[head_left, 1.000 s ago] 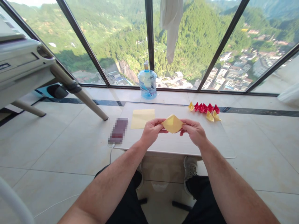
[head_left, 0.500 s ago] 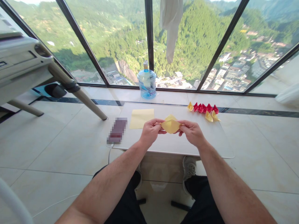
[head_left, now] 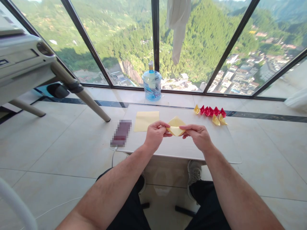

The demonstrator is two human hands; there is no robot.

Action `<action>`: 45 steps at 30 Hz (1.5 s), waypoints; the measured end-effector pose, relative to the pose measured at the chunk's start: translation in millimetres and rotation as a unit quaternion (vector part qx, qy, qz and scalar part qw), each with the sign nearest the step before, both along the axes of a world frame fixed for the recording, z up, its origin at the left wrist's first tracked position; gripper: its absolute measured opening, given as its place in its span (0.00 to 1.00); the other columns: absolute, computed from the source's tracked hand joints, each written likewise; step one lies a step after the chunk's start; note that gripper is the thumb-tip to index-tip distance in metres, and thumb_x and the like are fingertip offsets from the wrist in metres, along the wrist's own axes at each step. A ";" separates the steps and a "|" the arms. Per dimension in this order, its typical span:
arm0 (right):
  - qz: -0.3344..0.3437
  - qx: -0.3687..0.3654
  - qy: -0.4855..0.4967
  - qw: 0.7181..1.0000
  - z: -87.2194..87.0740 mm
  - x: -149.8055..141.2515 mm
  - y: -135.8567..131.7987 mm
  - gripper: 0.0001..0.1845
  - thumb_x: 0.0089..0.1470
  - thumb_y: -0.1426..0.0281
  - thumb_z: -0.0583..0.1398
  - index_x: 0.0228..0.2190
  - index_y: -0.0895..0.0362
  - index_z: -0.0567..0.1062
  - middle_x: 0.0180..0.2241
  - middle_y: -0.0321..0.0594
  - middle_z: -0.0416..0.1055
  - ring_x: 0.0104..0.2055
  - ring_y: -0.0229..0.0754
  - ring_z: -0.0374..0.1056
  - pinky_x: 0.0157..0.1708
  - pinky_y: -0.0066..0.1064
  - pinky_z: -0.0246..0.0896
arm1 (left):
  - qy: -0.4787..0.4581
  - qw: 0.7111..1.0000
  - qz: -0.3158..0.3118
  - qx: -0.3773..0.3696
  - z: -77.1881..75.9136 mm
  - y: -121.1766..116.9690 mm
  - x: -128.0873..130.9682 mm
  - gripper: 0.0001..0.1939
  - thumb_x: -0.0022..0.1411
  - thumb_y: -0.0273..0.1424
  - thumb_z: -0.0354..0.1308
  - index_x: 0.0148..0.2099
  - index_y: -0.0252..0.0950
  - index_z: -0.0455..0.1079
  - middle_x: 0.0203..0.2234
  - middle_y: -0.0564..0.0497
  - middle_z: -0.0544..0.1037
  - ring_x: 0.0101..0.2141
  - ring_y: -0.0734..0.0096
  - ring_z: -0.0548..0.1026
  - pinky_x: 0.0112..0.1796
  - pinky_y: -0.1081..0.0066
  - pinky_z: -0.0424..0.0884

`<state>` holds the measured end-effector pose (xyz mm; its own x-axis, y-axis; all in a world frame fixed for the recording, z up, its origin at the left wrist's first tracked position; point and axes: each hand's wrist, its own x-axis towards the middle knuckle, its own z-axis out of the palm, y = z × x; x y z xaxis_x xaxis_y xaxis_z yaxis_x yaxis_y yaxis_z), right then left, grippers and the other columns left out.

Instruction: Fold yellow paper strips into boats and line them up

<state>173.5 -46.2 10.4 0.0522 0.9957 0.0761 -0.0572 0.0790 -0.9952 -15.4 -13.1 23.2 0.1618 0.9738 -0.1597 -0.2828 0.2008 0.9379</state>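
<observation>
A partly folded piece of yellow paper [head_left: 176, 130] is held above the low white table [head_left: 168, 148], a pointed flap standing up at its back. My left hand [head_left: 157, 132] pinches its left corner between thumb and fingers. At the right corner, my right hand [head_left: 195, 134] grips it the same way. Behind my left hand lies a flat sheet of yellow paper [head_left: 146, 120]. Toward the table's back right sit a row of red folded paper pieces [head_left: 213, 111] and several yellow folded pieces [head_left: 216, 120].
A pixelated dark phone-like object [head_left: 121, 133] with a white cable lies on the table's left side. Beyond the table, a blue water jug [head_left: 152, 85] stands by the window. A grey-legged piece of furniture [head_left: 91, 105] is at the left.
The near flap of the yellow paper has been folded down, so a creased band now shows between my hands. The view has shifted slightly; both hands keep their hold.
</observation>
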 end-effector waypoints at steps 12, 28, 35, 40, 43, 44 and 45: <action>0.000 -0.003 -0.007 1.000 7.4 -5.3 -1.9 0.07 0.45 0.68 0.66 0.29 0.54 0.85 0.26 0.39 0.79 0.26 0.39 0.73 0.30 0.33 0.74 | -0.014 0.998 -0.061 -0.002 -2.0 -0.6 -0.1 0.14 0.50 0.33 0.66 0.38 0.34 0.68 0.25 0.50 0.79 0.27 0.65 0.80 0.27 0.67 0.78; -0.057 -0.024 -0.037 0.997 -4.1 -15.7 0.9 0.17 0.47 0.59 0.69 0.32 0.59 0.79 0.26 0.40 0.77 0.25 0.37 0.69 0.25 0.29 0.66 | -0.040 0.998 -0.014 0.040 -9.2 -2.8 6.2 0.35 0.43 0.35 0.74 0.53 0.34 0.68 0.33 0.48 0.82 0.30 0.67 0.79 0.34 0.68 0.75; -0.064 -0.032 -0.031 0.997 -4.6 -18.4 0.7 0.17 0.46 0.57 0.69 0.30 0.58 0.80 0.24 0.37 0.75 0.22 0.35 0.65 0.23 0.28 0.63 | -0.050 0.999 0.020 0.008 -13.8 -4.5 14.2 0.30 0.38 0.35 0.76 0.43 0.34 0.70 0.30 0.52 0.80 0.30 0.70 0.77 0.34 0.69 0.72; -0.068 -0.038 -0.016 0.997 -3.6 -19.7 0.4 0.16 0.48 0.57 0.68 0.28 0.58 0.81 0.23 0.37 0.74 0.22 0.35 0.65 0.22 0.28 0.62 | -0.045 0.998 0.027 0.026 -16.0 -3.6 13.8 0.27 0.40 0.34 0.75 0.42 0.33 0.70 0.29 0.53 0.79 0.28 0.72 0.75 0.32 0.72 0.71; -0.069 -0.035 -0.021 0.997 -3.1 -19.4 -0.1 0.17 0.48 0.56 0.69 0.26 0.59 0.80 0.22 0.37 0.74 0.21 0.34 0.65 0.22 0.27 0.60 | -0.048 0.998 0.026 0.024 -15.6 -3.3 12.9 0.27 0.40 0.34 0.75 0.42 0.34 0.70 0.29 0.53 0.79 0.28 0.72 0.75 0.32 0.71 0.71; -0.070 -0.035 -0.022 0.997 -3.0 -19.3 -0.2 0.17 0.48 0.56 0.69 0.26 0.59 0.80 0.22 0.37 0.74 0.21 0.34 0.65 0.21 0.27 0.60 | -0.050 0.998 0.025 0.023 -15.3 -3.1 12.6 0.28 0.39 0.34 0.75 0.43 0.34 0.70 0.29 0.53 0.79 0.28 0.72 0.76 0.32 0.71 0.71; -0.070 -0.034 -0.023 0.997 -2.9 -19.3 -0.2 0.17 0.48 0.56 0.68 0.26 0.59 0.80 0.22 0.37 0.74 0.21 0.34 0.65 0.21 0.28 0.60 | -0.050 0.998 0.022 0.021 -14.9 -3.0 12.3 0.28 0.39 0.34 0.75 0.43 0.34 0.70 0.29 0.53 0.79 0.28 0.72 0.76 0.32 0.71 0.71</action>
<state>154.2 -46.4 7.4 0.1897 0.9817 0.0141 -0.0044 0.0152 -0.9999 -3.1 -16.0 8.3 0.1312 0.9860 -0.1031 -0.3835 0.1464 0.9119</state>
